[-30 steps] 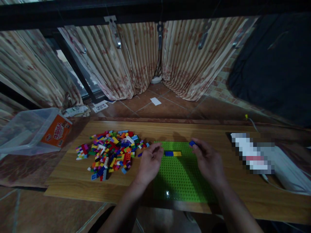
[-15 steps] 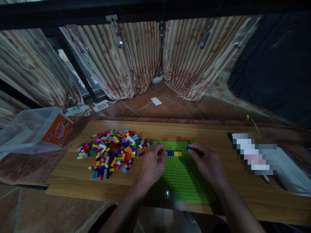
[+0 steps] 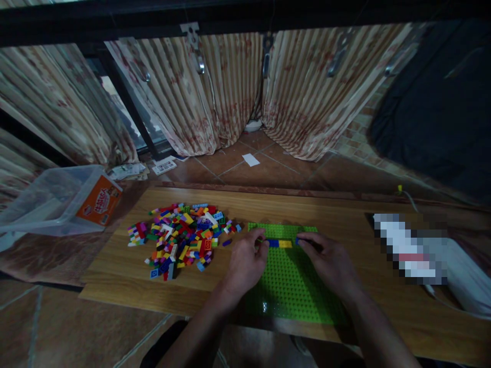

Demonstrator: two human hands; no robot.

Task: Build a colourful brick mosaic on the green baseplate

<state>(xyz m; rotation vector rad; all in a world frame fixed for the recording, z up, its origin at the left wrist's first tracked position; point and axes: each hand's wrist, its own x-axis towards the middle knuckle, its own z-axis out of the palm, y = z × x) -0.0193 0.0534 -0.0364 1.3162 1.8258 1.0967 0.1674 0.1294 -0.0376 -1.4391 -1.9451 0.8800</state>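
A green studded baseplate (image 3: 291, 291) lies on the wooden table. Near its far edge a blue brick (image 3: 273, 243) and a yellow brick (image 3: 285, 244) sit end to end in a row. My left hand (image 3: 248, 258) is closed in a pinch at the row's left end; its fingertips hide whatever is between them. Another blue brick (image 3: 297, 241) is pinched in my right hand (image 3: 329, 258), just right of the yellow one, with a small gap between. The fingers cover most of that brick.
A heap of mixed toy bricks (image 3: 184, 237) spreads over the table (image 3: 126, 286) left of the baseplate, with a single dark blue piece (image 3: 227, 243) nearer to it. A clear plastic bin (image 3: 49, 204) stands at far left. On the right are a blurred-out object (image 3: 408, 250) and a cable.
My right hand has brought its blue brick left and lower, closer to the yellow brick's end. My left hand stays at the row's left end. The whole view has shifted slightly.
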